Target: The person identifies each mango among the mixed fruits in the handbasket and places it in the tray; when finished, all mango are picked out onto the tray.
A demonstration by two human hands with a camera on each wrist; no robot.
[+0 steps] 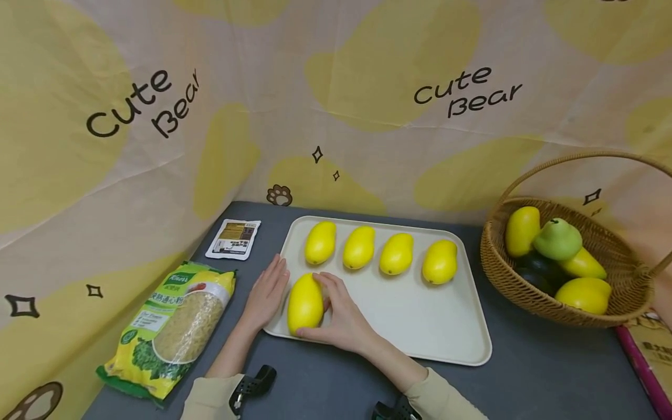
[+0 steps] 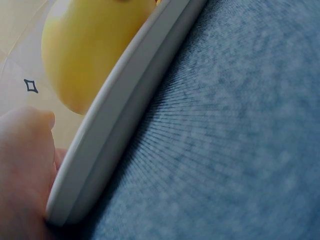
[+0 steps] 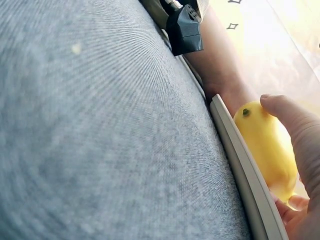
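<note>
In the head view, my right hand [image 1: 343,318] grips a yellow mango [image 1: 305,304] at the near left of the white tray [image 1: 399,326], thumb on its near end and fingers at its far end. The right wrist view shows the thumb against the mango [image 3: 267,150], close to the tray's rim [image 3: 245,165]. My left hand [image 1: 268,294] lies along the tray's left edge with its fingers straight, beside that mango. Several more mangoes [image 1: 359,248] stand in a row along the tray's far side. In the left wrist view, the tray wall [image 2: 115,115] partly hides a mango [image 2: 92,55].
To the left lie a yellow-green pasta bag [image 1: 178,332] and a small white-edged packet [image 1: 233,239]. A wicker basket [image 1: 504,280] of fruit, with a green pear [image 1: 558,239] on top, stands right of the tray. A printed cloth [image 1: 367,134] hangs behind the grey table [image 1: 546,373].
</note>
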